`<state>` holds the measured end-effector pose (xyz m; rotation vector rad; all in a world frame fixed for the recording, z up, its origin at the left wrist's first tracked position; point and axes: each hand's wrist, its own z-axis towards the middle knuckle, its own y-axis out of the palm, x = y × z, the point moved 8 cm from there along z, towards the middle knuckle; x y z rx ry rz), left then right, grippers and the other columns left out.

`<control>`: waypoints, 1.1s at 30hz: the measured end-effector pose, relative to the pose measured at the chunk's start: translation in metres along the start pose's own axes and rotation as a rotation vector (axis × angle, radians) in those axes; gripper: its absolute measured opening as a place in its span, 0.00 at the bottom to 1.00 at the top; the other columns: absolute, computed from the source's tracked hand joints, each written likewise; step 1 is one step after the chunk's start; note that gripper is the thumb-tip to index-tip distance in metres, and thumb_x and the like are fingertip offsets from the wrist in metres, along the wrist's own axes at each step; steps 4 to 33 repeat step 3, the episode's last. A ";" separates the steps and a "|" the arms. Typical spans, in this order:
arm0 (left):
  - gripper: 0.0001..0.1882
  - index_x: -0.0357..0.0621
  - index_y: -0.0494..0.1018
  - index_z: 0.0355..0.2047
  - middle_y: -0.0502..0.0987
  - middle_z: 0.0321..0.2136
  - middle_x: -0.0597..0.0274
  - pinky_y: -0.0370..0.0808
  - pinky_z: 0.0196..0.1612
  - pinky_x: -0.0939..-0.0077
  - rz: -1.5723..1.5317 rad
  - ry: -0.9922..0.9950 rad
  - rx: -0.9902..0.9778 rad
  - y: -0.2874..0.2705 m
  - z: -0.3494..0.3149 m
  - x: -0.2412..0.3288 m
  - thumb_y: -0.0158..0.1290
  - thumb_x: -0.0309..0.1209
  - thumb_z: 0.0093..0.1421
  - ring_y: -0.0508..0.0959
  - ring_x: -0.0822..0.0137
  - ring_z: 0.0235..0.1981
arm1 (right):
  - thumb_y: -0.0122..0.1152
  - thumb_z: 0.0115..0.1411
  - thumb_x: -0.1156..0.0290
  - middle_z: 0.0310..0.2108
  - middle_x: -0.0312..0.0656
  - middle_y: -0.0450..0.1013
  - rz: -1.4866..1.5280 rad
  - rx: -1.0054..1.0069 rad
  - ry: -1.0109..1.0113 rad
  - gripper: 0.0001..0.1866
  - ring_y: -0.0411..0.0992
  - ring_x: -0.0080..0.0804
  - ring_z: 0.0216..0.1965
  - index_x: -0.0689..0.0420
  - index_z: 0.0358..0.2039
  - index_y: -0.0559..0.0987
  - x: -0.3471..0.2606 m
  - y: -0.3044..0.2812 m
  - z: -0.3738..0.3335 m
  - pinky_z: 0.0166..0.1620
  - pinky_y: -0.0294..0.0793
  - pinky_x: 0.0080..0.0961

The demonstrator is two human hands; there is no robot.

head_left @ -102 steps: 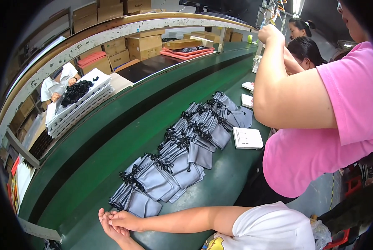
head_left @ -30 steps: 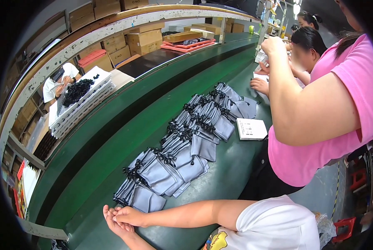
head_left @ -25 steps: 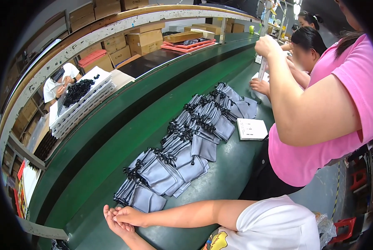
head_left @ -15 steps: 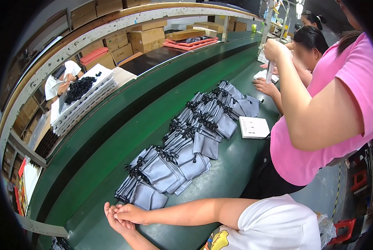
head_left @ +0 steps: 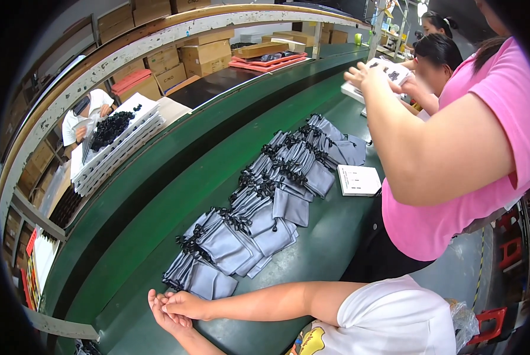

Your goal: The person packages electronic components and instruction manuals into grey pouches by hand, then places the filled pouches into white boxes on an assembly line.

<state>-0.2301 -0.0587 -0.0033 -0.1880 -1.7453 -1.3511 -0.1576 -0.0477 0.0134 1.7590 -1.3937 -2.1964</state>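
Note:
Over the green table, my two hands rest against each other. My right hand (head_left: 189,305) is closed over my left hand (head_left: 161,315), with its fingers curled on the palm. On the left one, the fingertips point up and stand a little apart. No object shows between them. Just beyond lie several grey drawstring pouches (head_left: 223,239) with black cords, overlapping in a long slanting row that runs to the far right. The nearest pouch (head_left: 209,281) lies close to my right wrist, apart from it.
To my right, a co-worker in a pink shirt (head_left: 419,219) holds a white box (head_left: 383,71). Another flat white box (head_left: 359,180) lies beside the pouches. Across the green belt, a person in white (head_left: 78,118) works by stacked white trays (head_left: 123,145) with black parts on top. A metal rail (head_left: 176,26) arches overhead.
The pink-shirted co-worker's hands have shifted and now hold a white box up. Across the belt, the other person's hands have moved slightly. My own hands stay in place.

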 end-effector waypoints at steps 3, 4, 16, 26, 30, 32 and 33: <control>0.15 0.43 0.64 0.46 0.66 0.20 0.66 0.69 0.34 0.81 -0.012 -0.005 -0.002 0.000 0.000 0.000 0.43 0.31 0.58 0.72 0.68 0.29 | 0.48 0.60 0.66 0.09 0.37 0.63 0.005 -0.009 0.006 0.18 0.59 0.22 0.09 0.58 0.14 0.70 -0.001 0.001 -0.001 0.12 0.59 0.15; 0.15 0.43 0.64 0.46 0.66 0.20 0.66 0.69 0.34 0.81 -0.012 -0.005 -0.002 0.000 0.000 0.000 0.43 0.31 0.58 0.72 0.68 0.29 | 0.48 0.60 0.66 0.09 0.37 0.63 0.005 -0.009 0.006 0.18 0.59 0.22 0.09 0.58 0.14 0.70 -0.001 0.001 -0.001 0.12 0.59 0.15; 0.15 0.43 0.64 0.46 0.66 0.20 0.66 0.69 0.34 0.81 -0.012 -0.005 -0.002 0.000 0.000 0.000 0.43 0.31 0.58 0.72 0.68 0.29 | 0.48 0.60 0.66 0.09 0.37 0.63 0.005 -0.009 0.006 0.18 0.59 0.22 0.09 0.58 0.14 0.70 -0.001 0.001 -0.001 0.12 0.59 0.15; 0.15 0.43 0.64 0.46 0.66 0.20 0.66 0.69 0.34 0.81 -0.012 -0.005 -0.002 0.000 0.000 0.000 0.43 0.31 0.58 0.72 0.68 0.29 | 0.48 0.60 0.66 0.09 0.37 0.63 0.005 -0.009 0.006 0.18 0.59 0.22 0.09 0.58 0.14 0.70 -0.001 0.001 -0.001 0.12 0.59 0.15; 0.15 0.43 0.64 0.46 0.66 0.20 0.66 0.69 0.34 0.81 -0.012 -0.005 -0.002 0.000 0.000 0.000 0.43 0.31 0.58 0.72 0.68 0.29 | 0.48 0.60 0.66 0.09 0.37 0.63 0.005 -0.009 0.006 0.18 0.59 0.22 0.09 0.58 0.14 0.70 -0.001 0.001 -0.001 0.12 0.59 0.15; 0.15 0.43 0.64 0.46 0.66 0.20 0.66 0.69 0.34 0.81 -0.012 -0.005 -0.002 0.000 0.000 0.000 0.43 0.31 0.58 0.72 0.68 0.29 | 0.48 0.60 0.66 0.09 0.37 0.63 0.005 -0.009 0.006 0.18 0.59 0.22 0.09 0.58 0.14 0.70 -0.001 0.001 -0.001 0.12 0.59 0.15; 0.15 0.43 0.64 0.46 0.66 0.20 0.66 0.69 0.34 0.81 -0.012 -0.005 -0.002 0.000 0.000 0.000 0.43 0.31 0.58 0.72 0.68 0.29 | 0.48 0.60 0.66 0.09 0.37 0.63 0.005 -0.009 0.006 0.18 0.59 0.22 0.09 0.58 0.14 0.70 -0.001 0.001 -0.001 0.12 0.59 0.15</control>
